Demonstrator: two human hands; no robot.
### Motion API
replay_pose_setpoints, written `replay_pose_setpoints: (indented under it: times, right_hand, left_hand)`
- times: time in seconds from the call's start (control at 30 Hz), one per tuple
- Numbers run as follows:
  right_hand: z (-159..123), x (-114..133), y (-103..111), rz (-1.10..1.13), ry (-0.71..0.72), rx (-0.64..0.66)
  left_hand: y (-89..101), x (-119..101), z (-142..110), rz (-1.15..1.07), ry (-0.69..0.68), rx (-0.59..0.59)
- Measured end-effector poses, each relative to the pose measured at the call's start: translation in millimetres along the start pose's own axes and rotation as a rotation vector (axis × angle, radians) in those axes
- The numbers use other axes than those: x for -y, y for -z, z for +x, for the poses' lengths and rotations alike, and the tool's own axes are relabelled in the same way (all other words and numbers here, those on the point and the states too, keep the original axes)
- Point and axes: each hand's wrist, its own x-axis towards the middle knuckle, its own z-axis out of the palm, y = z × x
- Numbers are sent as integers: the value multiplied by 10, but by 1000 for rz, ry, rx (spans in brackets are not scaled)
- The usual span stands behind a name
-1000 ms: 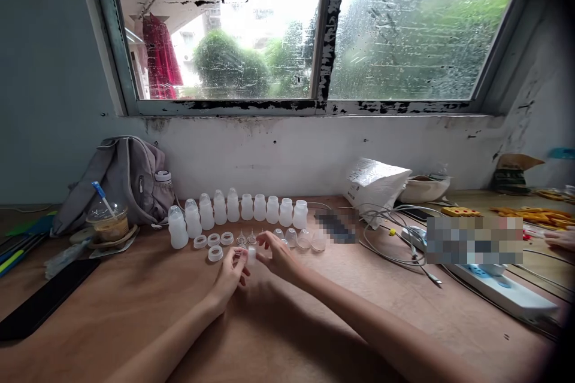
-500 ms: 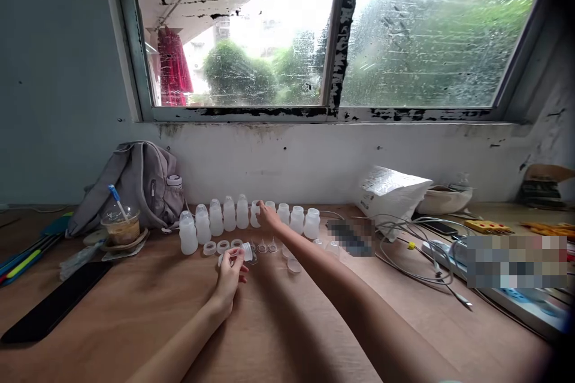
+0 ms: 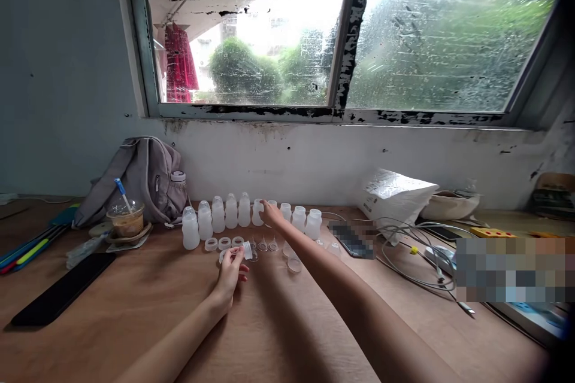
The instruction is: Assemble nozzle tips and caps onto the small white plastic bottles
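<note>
Standing bottle (image 3: 257, 214) seemingly against right fingers (image 3: 266, 208)

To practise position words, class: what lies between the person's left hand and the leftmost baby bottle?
In the head view, white bottle collars lie on the table between the left hand and the leftmost baby bottle.

Right hand (image 3: 271, 213) now at a bottle (image 3: 257, 214)

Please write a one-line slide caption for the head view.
Left hand holding a small pale piece, right hand at a frosted bottle standing on a wooden table.
</note>
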Motion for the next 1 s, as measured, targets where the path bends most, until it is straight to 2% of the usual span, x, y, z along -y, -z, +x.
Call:
replay_pose_setpoints:
  times: [0.17,0.37,0.47,0.57,0.67,0.73,0.87,1.0]
  right_hand:
    - [-176,39,-42,34,43,-63]
    - [-478,12,250,112,130,-201]
    - [-805,-62,382,330,237,-331]
    - [-1245,-147,409,528,328,-419]
    - [-1610,-215,355,534,348,-392]
    - [-1739,-249,301,534,359,-344]
    - [-1804,-293,188,598,371,-292]
    - [-1861,-305,50,653,376,-123]
  left_hand:
    - [4,8,15,-12,1,-10]
    - [1,10,4,-8,-9,-1]
    - [-4,6,-10,-5,-15,25]
    - [-12,20,-33,8,-11,58]
    - [-24,40,-58,25,-5,102]
    - [-34,49,-69,27,-9,135]
    - [-53,38,-85,4,-30,172]
    - [-61,-6,-117,-22,-56,187]
